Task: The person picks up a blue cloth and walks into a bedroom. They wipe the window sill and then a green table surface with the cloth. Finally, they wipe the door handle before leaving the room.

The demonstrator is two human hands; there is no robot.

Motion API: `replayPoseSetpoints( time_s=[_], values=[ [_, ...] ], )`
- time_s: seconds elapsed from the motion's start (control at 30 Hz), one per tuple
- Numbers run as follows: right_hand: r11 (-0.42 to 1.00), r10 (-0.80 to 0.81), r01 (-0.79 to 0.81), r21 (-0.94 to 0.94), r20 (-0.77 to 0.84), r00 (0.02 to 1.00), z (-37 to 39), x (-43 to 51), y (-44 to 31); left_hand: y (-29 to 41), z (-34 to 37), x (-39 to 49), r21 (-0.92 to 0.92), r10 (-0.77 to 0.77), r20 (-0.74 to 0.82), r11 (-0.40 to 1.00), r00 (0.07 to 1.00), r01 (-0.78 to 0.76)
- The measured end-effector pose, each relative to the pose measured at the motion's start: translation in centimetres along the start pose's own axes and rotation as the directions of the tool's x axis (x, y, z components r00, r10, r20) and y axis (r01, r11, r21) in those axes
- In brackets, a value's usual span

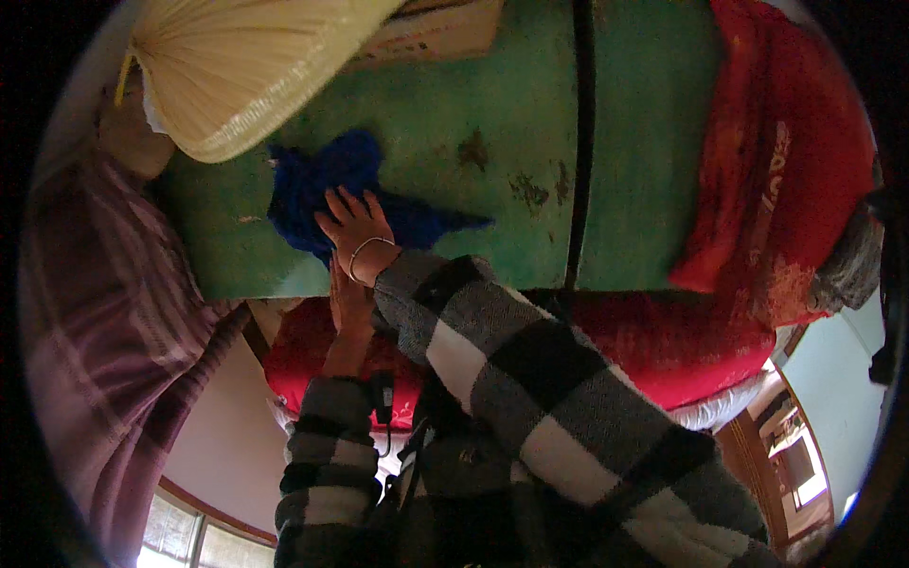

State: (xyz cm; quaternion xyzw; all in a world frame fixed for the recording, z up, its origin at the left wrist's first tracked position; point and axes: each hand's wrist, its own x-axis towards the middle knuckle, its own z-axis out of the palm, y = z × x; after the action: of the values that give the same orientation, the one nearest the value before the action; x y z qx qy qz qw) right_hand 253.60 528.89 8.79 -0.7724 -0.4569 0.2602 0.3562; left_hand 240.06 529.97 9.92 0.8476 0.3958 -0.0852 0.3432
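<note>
A crumpled blue cloth (298,192) lies on a worn green painted surface (454,106), close to its near edge. My right hand (358,231), with a thin bracelet at the wrist, rests palm down on the cloth, fingers spread. Just below it, my left hand (349,298) is turned on edge at the near rim of the surface. Its fingertips are hidden behind my right hand and the cloth, so its grip is unclear. One pointed corner of the cloth stretches to the right.
A pleated cream lampshade (248,64) overhangs the upper left, beside a cardboard box (440,32). Purple curtain fabric (106,284) hangs at left. A dark gap (582,142) splits the green surface. Red fabric bearing writing (774,156) drapes at right; red bedding (660,348) lies below.
</note>
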Motion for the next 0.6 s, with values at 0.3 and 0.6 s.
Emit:
replayPoseSetpoints(
  time_s=[0.3, 0.6],
  values=[
    [0.961, 0.205, -0.201, -0.188, 0.006, 0.979, -12.9, -12.2, 6.4, 13.9, 5.3, -3.4, 0.382, -0.075, 0.487, 0.914, 0.870, -0.135],
    [0.813, 0.308, -0.494, -0.307, -0.493, 0.814, -27.1, -11.2, 19.2, 28.6, 13.6, 9.4, -0.003, 0.584, 0.230, 0.800, 0.779, -0.600]
  ],
)
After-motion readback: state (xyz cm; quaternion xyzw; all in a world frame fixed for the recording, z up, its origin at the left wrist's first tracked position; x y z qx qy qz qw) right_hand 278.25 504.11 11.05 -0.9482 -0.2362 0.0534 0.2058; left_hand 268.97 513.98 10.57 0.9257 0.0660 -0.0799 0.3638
